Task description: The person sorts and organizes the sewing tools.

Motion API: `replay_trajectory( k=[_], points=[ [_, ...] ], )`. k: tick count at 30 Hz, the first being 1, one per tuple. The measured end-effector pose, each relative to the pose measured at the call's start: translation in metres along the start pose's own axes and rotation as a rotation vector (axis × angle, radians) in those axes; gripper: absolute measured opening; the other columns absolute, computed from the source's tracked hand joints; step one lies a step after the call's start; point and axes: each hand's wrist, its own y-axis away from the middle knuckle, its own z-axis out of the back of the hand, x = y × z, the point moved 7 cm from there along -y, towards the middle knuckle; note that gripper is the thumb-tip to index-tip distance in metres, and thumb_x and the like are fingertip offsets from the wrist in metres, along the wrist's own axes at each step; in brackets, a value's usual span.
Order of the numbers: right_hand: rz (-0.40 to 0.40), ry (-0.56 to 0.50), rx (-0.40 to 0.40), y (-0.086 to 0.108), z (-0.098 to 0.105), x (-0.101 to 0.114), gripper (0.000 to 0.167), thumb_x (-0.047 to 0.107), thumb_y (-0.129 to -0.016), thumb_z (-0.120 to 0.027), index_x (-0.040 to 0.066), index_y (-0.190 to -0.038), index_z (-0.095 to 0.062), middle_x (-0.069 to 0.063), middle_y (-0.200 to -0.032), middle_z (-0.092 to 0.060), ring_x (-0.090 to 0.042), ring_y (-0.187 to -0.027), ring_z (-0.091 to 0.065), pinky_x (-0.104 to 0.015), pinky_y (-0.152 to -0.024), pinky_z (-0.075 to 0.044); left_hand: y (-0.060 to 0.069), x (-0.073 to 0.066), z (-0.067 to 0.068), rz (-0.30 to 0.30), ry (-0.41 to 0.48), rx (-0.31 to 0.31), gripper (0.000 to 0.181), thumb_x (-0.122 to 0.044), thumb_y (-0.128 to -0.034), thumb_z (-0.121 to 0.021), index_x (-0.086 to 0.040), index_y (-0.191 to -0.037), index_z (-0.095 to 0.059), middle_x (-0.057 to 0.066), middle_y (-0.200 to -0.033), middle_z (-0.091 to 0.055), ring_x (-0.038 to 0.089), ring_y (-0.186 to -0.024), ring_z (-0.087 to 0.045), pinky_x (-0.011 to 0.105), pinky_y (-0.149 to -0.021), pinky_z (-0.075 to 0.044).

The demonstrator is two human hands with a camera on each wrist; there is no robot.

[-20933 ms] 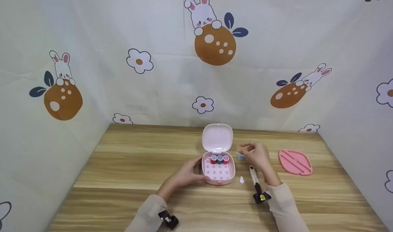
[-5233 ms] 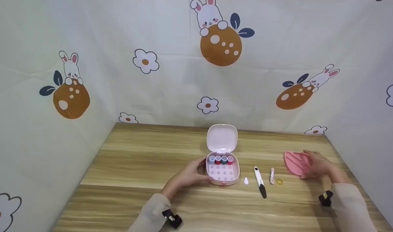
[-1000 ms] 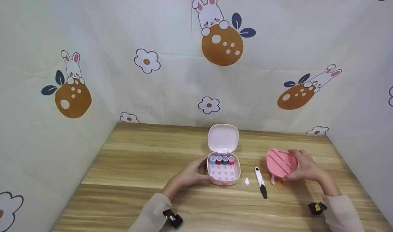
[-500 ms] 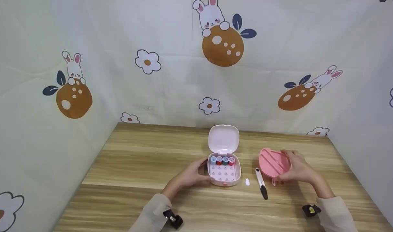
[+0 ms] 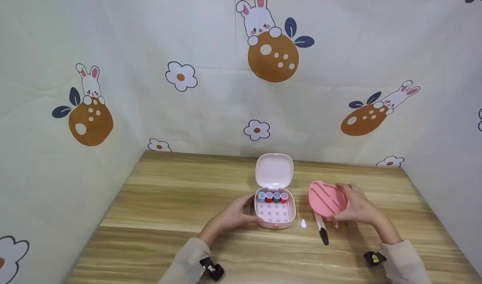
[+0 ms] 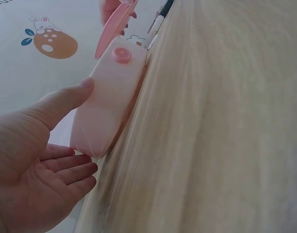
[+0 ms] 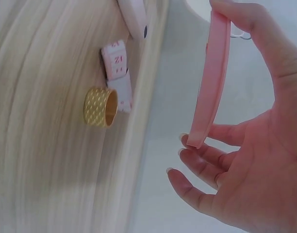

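Pink panel (image 5: 327, 198), rounded, diagonally grooved, clasped in right grip (image 5: 356, 205), left grip (image 5: 233, 213) around pale box (image 6: 106, 99).

Rm type unclear, but wood-grain tbl (image 5: 165, 189) w/ bunny-print cloth (image 5: 217, 98) hung on 3 sides looks booth-like.

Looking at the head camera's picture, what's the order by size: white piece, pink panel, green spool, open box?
Open box
Pink panel
Green spool and white piece: too alike to rank
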Motion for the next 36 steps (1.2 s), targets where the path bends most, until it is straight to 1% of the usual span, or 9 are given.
replay_trajectory(
  k=[8, 16, 18, 25, 28, 36],
  points=[
    [0.036, -0.009, -0.016, -0.003, -0.006, 0.011, 0.117, 0.037, -0.055, -0.1, -0.014, -0.146, -0.046, -0.032, -0.13, -0.053, -0.043, -0.116, -0.051, -0.067, -0.097, -0.054, -0.001, 0.001, 0.0, 0.01, 0.002, 0.0, 0.09, -0.011, -0.0861, -0.086, 0.008, -0.159, -0.037, 0.026, -0.164, -0.04, 0.037, -0.155, -0.037, 0.046, -0.131, -0.028],
    [0.056, -0.006, -0.017, -0.005, -0.011, 0.024, 0.116, 0.038, -0.055, -0.099, -0.013, -0.146, -0.048, -0.03, -0.129, -0.053, -0.04, -0.114, -0.051, -0.061, -0.094, -0.056, 0.001, -0.002, -0.001, -0.008, 0.011, 0.009, 0.09, -0.007, -0.0856, -0.085, 0.01, -0.159, -0.035, 0.028, -0.163, -0.04, 0.041, -0.154, -0.036, 0.05, -0.13, -0.027],
    [0.055, -0.005, -0.011, -0.006, -0.013, 0.026, 0.117, 0.039, -0.055, -0.099, -0.013, -0.146, -0.048, -0.029, -0.128, -0.053, -0.039, -0.114, -0.051, -0.06, -0.093, -0.057, 0.002, -0.001, -0.001, -0.001, 0.004, 0.008, 0.091, -0.008, -0.0855, -0.085, 0.008, -0.159, -0.035, 0.028, -0.164, -0.04, 0.04, -0.155, -0.035, 0.05, -0.131, -0.026],
    [0.058, -0.007, 0.003, -0.01, -0.021, 0.035, 0.118, 0.038, -0.055, -0.1, -0.011, -0.149, -0.047, -0.031, -0.133, -0.051, -0.04, -0.116, -0.052, -0.063, -0.096, -0.056, 0.001, -0.002, -0.001, -0.007, 0.015, 0.006, 0.09, -0.006, -0.0849, -0.085, 0.009, -0.159, -0.035, 0.027, -0.163, -0.04, 0.041, -0.155, -0.035, 0.051, -0.131, -0.025],
    [0.073, -0.016, 0.003, -0.011, -0.023, 0.039, 0.119, 0.037, -0.055, -0.101, -0.012, -0.148, -0.047, -0.033, -0.134, -0.051, -0.041, -0.116, -0.052, -0.064, -0.096, -0.056, 0.001, -0.001, -0.001, -0.005, 0.022, 0.005, 0.09, -0.007, -0.0851, -0.085, 0.009, -0.159, -0.035, 0.027, -0.163, -0.041, 0.041, -0.155, -0.035, 0.05, -0.131, -0.026],
    [0.097, -0.041, 0.031, -0.014, -0.033, 0.048, 0.121, 0.037, -0.055, -0.1, -0.013, -0.149, -0.045, -0.033, -0.135, -0.05, -0.041, -0.118, -0.051, -0.065, -0.099, -0.056, 0.001, 0.0, -0.001, 0.018, 0.04, 0.007, 0.091, -0.007, -0.0859, -0.084, 0.007, -0.16, -0.034, 0.026, -0.165, -0.039, 0.039, -0.155, -0.034, 0.048, -0.131, -0.026]
  ],
)
